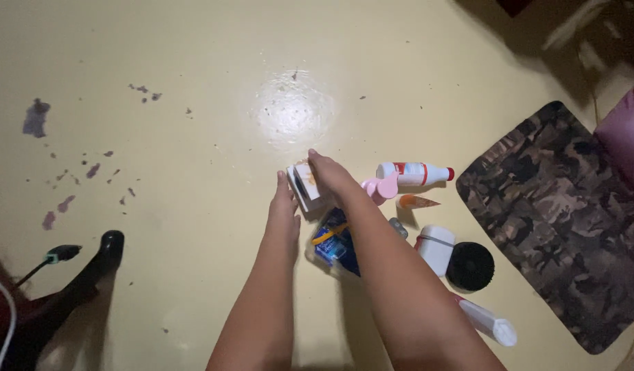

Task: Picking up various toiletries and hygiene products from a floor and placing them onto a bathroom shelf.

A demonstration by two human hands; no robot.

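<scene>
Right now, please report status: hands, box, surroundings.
Both hands on small white box: left hand beside, right hand on top. Bottles lie close right.

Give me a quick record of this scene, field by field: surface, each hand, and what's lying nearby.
Surface: pale yellow floor, stained at left
Left hand: flat, touching the small white cardboard box
Right hand: resting on top of that box; grip unclear
Beside the arms: blue plastic packet, white bottle with red cap lying down, pink plastic object, round black brush
Right: camouflage mat
</scene>
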